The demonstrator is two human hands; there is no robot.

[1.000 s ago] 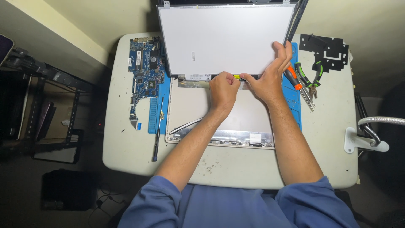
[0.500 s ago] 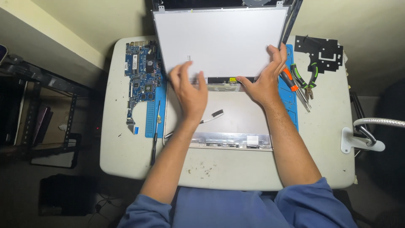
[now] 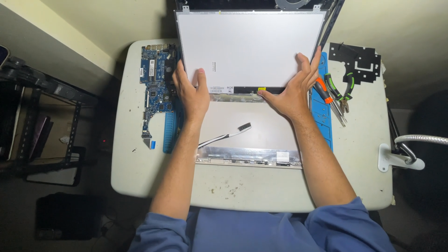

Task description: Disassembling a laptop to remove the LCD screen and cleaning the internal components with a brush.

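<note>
In the head view, a white display panel [image 3: 249, 49] is held over the far half of the pale table [image 3: 354, 186], back face up. The left hand [image 3: 191, 91] is pressed on its left lower edge, fingers spread flat; the right hand [image 3: 291, 88] is laid open against its right lower edge. Just below the panel, a grey lid shell [image 3: 261, 133] with a loose flat cable [image 3: 224, 136] is seen. A blue circuit board [image 3: 156, 86] is placed left; pliers [image 3: 343, 91] are set to the right.

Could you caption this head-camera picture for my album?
Both hands, left hand and right hand, grip a bare laptop screen panel.
</note>
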